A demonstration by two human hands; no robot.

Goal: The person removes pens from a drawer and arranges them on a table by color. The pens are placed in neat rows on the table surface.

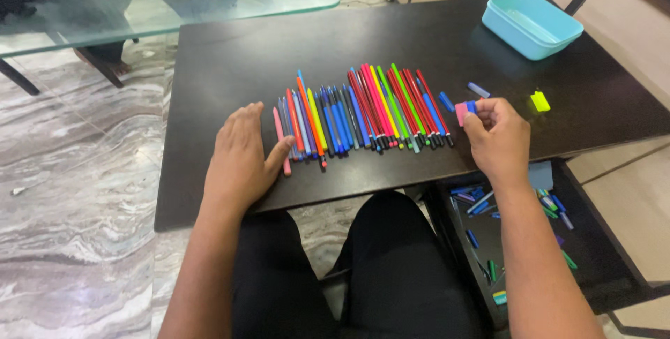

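Your left hand (241, 154) lies flat and open on the dark table (230, 53), palm down, its thumb touching the pink pen (281, 141) at the left end of the row of coloured pens (363, 110). The pens lie side by side across the middle of the table, tips pointing toward you. Your right hand (497, 137) sits just past the right end of that row, its fingers pinched around a pink pen cap (463, 111), with something small and blue against it. A blue cap (479, 90) and a yellow-green cap (539, 101) lie loose on the table near that hand. A turquoise lidded box (532, 23) stands at the far right corner, well apart. Below the table's right edge, an open drawer (614, 241) holds scattered pens and caps.
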